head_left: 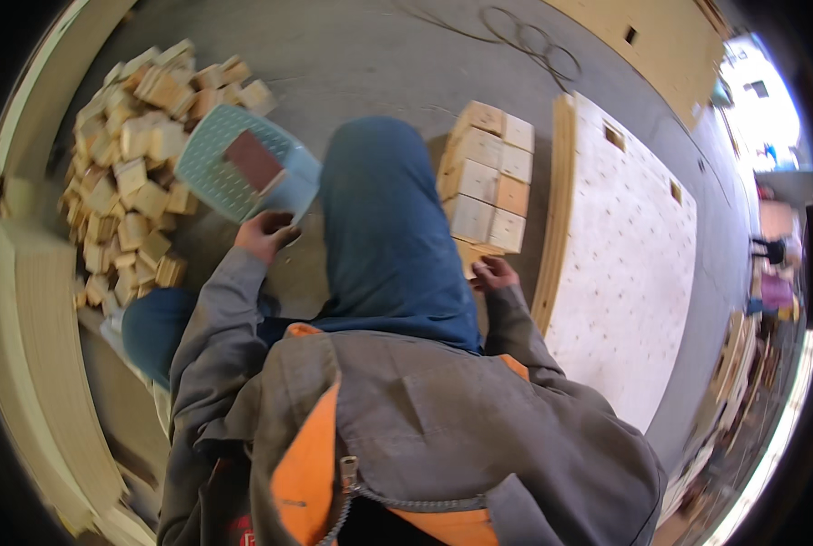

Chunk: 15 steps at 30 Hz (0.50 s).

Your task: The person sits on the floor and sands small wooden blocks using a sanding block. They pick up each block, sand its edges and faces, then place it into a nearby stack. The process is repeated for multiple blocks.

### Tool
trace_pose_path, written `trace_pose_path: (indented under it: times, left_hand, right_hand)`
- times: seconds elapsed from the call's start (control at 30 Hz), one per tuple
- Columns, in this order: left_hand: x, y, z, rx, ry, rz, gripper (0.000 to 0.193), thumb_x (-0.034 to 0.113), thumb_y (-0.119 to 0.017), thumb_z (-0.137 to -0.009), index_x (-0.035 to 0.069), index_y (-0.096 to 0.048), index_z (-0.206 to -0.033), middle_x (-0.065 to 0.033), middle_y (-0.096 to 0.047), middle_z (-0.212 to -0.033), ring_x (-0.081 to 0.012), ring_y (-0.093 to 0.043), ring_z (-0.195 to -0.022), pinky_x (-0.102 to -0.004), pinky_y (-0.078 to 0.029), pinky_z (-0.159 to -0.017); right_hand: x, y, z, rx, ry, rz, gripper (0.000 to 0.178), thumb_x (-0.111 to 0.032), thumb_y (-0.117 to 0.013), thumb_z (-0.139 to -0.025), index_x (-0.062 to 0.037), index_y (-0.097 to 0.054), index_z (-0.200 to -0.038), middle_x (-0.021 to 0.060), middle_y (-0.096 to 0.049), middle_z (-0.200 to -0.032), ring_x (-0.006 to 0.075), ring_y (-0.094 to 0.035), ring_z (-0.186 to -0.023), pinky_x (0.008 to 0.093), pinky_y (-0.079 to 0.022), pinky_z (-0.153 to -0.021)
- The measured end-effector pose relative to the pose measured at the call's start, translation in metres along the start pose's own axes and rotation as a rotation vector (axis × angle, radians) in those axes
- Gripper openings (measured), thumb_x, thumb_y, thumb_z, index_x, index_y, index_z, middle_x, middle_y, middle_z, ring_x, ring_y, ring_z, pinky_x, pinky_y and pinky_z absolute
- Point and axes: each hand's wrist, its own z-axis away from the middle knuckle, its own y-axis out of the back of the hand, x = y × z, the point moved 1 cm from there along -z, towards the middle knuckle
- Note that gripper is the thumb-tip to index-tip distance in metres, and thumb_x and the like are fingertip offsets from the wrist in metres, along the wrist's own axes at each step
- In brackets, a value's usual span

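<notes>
My left hand [268, 237] is beside the near rim of a light blue perforated plastic basket [208, 187]. Its fingers are bent and apart, with nothing seen between them. A flat dark red-brown piece [254, 161] lies in the basket; its kind is unclear. At the near end of a neat stack of wooden blocks [487, 173], my right hand [496, 273] has its fingers closed against a wooden block [470, 254]. My raised knee partly hides that block. The stack stands in two rows to the right of my knee.
A loose heap of wooden blocks [138, 164] lies at the left, against the basket. A large pale board stack [620, 246] runs along the right. Long timber [42, 309] borders the left side. A coiled cable [529, 41] lies on the far floor.
</notes>
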Motion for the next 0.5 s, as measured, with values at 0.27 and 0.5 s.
trace_pose_path:
  times: [0.27, 0.5]
  left_hand:
    - [0.112, 0.076, 0.1, -0.165, -0.457, 0.631, 0.05, 0.002, -0.073, -0.092, 0.003, -0.065, -0.141, -0.0075, -0.068, -0.113, -0.0174, -0.069, -0.099, -0.0357, -0.058, -0.096]
    - [0.201, 0.088, 0.182, -0.377, -1.032, 0.535, 0.047, 0.018, -0.08, -0.089, 0.005, -0.069, -0.132, -0.0108, -0.069, -0.111, -0.0204, -0.067, -0.095, -0.0476, -0.058, -0.101]
  right_hand:
    - [-0.202, -0.045, -0.002, -0.002, 0.492, -0.266, 0.042, -0.011, -0.071, -0.103, 0.0006, -0.06, -0.141, 0.0132, -0.075, -0.108, 0.0198, -0.073, -0.081, 0.0329, -0.061, -0.071]
    - [-0.302, -0.124, 0.043, -0.36, 0.717, -0.414, 0.042, -0.011, -0.072, -0.101, -0.0013, -0.061, -0.141, 0.0157, -0.075, -0.113, 0.0195, -0.072, -0.086, 0.0339, -0.059, -0.079]
